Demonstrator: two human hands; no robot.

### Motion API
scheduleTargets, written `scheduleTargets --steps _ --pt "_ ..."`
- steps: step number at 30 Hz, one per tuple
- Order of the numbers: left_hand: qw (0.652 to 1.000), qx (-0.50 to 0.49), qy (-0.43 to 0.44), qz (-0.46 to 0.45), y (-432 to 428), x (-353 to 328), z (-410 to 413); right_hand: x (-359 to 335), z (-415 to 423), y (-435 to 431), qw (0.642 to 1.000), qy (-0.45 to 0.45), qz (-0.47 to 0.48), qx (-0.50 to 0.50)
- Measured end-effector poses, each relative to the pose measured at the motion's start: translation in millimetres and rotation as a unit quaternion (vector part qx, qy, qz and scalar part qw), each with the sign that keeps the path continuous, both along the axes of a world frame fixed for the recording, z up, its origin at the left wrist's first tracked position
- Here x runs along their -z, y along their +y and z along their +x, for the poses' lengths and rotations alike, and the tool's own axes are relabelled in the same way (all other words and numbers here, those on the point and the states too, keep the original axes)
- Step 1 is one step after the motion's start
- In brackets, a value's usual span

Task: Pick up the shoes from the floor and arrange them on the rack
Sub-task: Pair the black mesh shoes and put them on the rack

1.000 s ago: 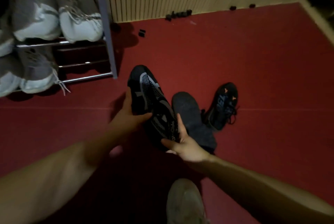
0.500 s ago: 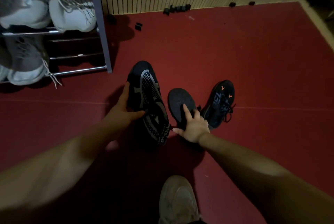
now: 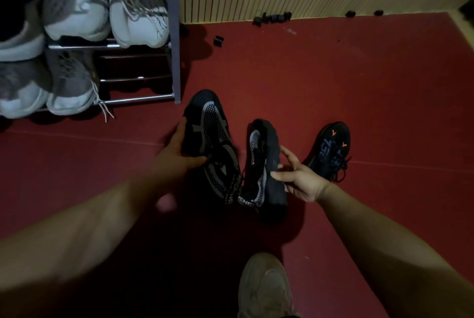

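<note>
Toe of the person's own beige sneaker sits nearest, on the red floor. Beyond it the left hand curls thumb and fingers round a black mesh shoe, while the right hand pinches its mate — tipped on its side, heels close together. A black trainer with orange marks lies just beside. Farther left, the rack carries grey-and-white sneakers.

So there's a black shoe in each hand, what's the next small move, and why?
Probably carry both left to the rack. The left hand grips one patterned black shoe, the right hand pinches its tilted mate, and the rack's lower rails look bare beside the gray sneakers.
</note>
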State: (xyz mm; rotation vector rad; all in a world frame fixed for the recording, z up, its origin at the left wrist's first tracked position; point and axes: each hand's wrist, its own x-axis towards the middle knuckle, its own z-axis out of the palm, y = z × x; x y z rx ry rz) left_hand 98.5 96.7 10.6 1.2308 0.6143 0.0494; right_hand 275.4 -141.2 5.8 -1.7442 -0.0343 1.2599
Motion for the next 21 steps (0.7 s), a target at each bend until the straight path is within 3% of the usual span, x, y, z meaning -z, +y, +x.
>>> scheduleTargets --steps 5,14,18,21 --pt "1.000 -0.007 0.003 -0.007 4 -1 1 8 -5 0 0.996 -0.031 -0.080 -0.040" --pt "0.999 0.027 0.033 0.002 -1 4 -1 7 1 0 0.993 -0.026 -0.084 -0.079" --pt "0.998 0.057 0.034 0.021 -7 2 1 10 12 -19 0.994 -0.021 -0.103 0.004" --pt "0.997 0.063 0.039 0.024 -11 4 4 10 21 -18 0.979 -0.049 -0.111 0.164"
